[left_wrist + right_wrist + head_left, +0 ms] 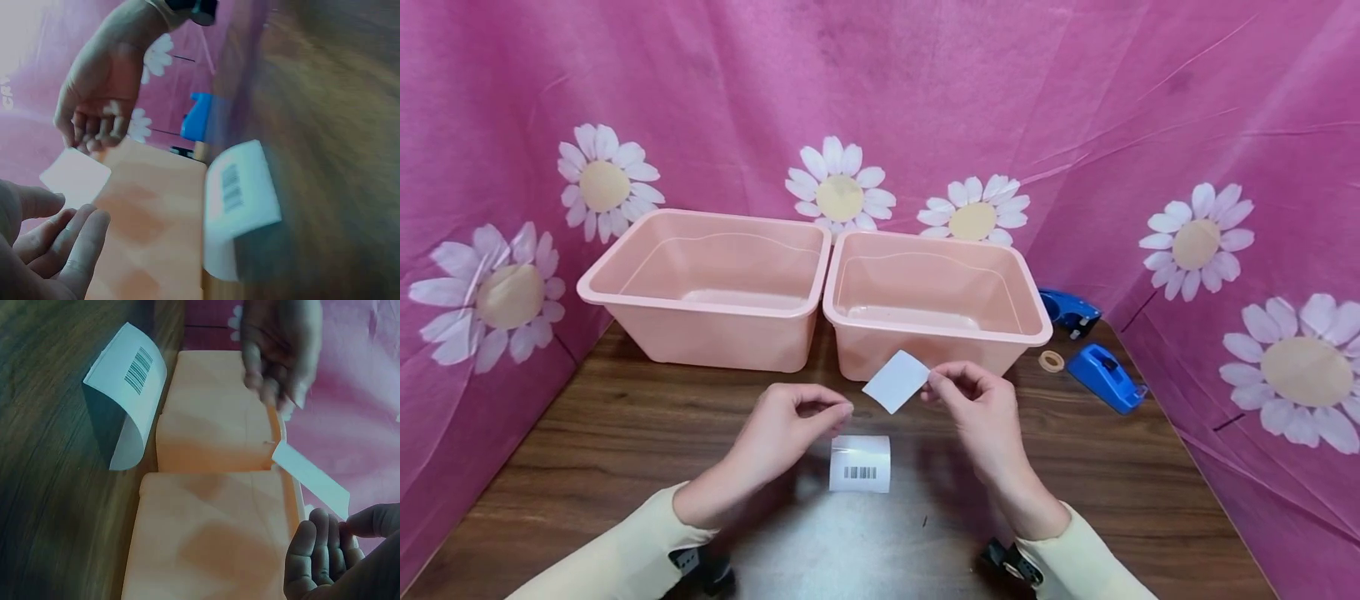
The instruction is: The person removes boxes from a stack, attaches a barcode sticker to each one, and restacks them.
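My right hand pinches a small blank white square of paper at its corner between thumb and forefinger. The square hangs tilted in the air, in front of the right bin. Left of it is my left hand, with loosely bent fingers and a gap between it and the paper in the head view. Between and below the hands, a white label with a barcode rests on the table. It curls up in an arch, as the right wrist view shows of the barcode label.
Two pink plastic bins, the left bin and the right bin, stand side by side at the back. To the right lie a blue tape dispenser, a tape roll and another blue tool. A pink flowered cloth surrounds the wooden table.
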`<state>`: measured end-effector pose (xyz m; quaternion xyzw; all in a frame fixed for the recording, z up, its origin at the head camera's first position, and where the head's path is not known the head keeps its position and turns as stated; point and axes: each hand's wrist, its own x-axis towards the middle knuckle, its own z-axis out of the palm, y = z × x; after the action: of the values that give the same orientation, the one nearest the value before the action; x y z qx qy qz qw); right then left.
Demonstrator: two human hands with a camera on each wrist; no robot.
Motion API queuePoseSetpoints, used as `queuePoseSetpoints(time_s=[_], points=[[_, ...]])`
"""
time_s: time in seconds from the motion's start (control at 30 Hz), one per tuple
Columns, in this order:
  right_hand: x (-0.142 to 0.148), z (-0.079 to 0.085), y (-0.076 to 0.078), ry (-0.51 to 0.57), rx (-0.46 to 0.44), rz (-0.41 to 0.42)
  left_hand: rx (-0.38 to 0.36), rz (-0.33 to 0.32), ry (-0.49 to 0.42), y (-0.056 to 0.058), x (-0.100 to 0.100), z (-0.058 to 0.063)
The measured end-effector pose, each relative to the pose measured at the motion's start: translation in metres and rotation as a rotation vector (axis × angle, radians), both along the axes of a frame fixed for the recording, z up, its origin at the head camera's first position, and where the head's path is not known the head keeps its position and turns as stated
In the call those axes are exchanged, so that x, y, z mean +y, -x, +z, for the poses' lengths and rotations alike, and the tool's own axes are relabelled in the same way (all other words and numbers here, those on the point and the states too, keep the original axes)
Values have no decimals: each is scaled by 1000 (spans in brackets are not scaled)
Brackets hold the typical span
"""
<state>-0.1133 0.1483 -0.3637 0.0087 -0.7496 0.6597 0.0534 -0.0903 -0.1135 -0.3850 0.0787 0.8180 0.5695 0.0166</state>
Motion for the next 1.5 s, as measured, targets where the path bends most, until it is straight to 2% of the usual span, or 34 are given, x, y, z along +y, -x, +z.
queuePoseSetpoints(time_s=[0.33, 0.63, 0.9, 1.27, 1.5], points=[[-19, -7, 1, -9, 54, -39, -16, 5, -221, 22, 24, 21], [-29, -14, -7, -107, 147, -44, -118, 2, -349, 39, 30, 31], [-31, -21, -13, -251, 272, -36, -179, -12, -281, 47, 27, 34], [-32, -28, -16, -308, 396, -6, -151, -77, -184, 54, 21, 32], [-32, -30, -18, -325, 421, -8, -150, -86, -159, 53, 23, 33]])
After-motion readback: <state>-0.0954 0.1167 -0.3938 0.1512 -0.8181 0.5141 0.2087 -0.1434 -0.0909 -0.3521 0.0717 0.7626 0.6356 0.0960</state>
